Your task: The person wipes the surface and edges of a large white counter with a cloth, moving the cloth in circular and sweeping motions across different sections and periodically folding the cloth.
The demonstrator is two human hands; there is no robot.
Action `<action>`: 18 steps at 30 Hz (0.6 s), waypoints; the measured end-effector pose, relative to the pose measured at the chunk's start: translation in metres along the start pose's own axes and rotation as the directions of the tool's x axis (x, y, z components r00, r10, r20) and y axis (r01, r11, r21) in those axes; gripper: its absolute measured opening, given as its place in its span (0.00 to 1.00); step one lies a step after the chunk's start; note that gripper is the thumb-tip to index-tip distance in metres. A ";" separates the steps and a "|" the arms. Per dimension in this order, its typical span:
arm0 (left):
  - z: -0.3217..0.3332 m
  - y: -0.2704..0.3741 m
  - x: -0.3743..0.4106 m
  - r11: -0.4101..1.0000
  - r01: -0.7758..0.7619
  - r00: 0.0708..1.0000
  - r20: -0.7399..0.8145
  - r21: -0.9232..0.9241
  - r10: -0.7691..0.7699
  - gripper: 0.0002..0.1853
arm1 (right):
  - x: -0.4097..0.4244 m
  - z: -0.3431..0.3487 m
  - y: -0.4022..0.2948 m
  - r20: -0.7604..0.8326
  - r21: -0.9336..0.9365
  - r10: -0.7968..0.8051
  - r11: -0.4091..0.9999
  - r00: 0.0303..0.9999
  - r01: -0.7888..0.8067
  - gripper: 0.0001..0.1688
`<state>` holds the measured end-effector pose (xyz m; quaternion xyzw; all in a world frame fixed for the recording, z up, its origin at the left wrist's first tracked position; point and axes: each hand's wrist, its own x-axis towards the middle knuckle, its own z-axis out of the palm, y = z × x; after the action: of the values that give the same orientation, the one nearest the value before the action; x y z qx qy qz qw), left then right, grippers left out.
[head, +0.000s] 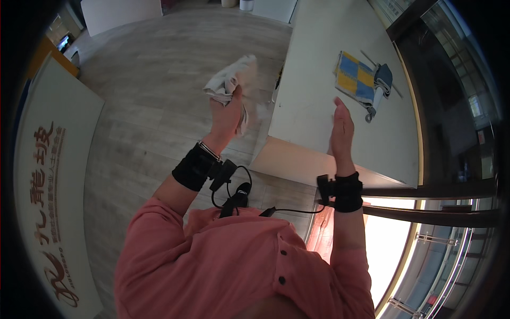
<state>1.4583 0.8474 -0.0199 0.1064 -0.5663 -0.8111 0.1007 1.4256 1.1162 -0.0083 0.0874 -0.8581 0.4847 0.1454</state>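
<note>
My left hand [226,115] is shut on a crumpled whitish cloth [231,79], held up over the floor to the left of the white countertop [306,79]. The cloth's right side is blurred. Seen edge-on, my right hand [342,127] is stretched out flat at the counter's near end with nothing in it; whether it touches the surface I cannot tell. Beyond its fingertips lies a folded blue-and-yellow checked cloth [354,79]. A dark blue folded cloth [383,77] with a grey loop beside it rests against the checked one, across a thin grey rod [396,91].
Dark-framed glass [442,91] runs along the counter's right side. A white panel with lettering [59,179] stands at the left on the grey wood-look floor [159,79]. Black wrist straps with cables [247,171] are on both my arms. Two containers [246,4] stand far ahead.
</note>
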 end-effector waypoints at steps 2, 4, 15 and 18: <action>-0.007 -0.010 -0.002 0.866 0.027 0.995 0.070 0.499 -0.071 0.14 | -0.002 -0.006 0.044 0.003 -0.382 -0.021 0.924 1.000 0.020 0.31; 0.012 -0.035 -0.023 0.709 -0.353 0.928 0.326 0.611 0.181 0.20 | -0.005 -0.006 0.068 0.029 -0.679 0.063 0.733 0.998 -0.026 0.31; 0.046 -0.054 0.023 0.455 -0.628 0.742 0.662 0.631 0.106 0.30 | -0.016 0.002 0.046 0.082 -0.730 0.069 0.683 0.994 0.013 0.32; 0.050 -0.037 0.015 0.229 -0.683 0.717 0.696 0.693 0.033 0.32 | -0.016 0.000 0.048 0.076 -0.732 0.070 0.682 0.995 0.008 0.33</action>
<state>1.4281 0.9005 -0.0389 -0.2349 -0.9309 -0.2750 0.0504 1.4262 1.1407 -0.0526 0.0310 -0.9875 0.1000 0.1178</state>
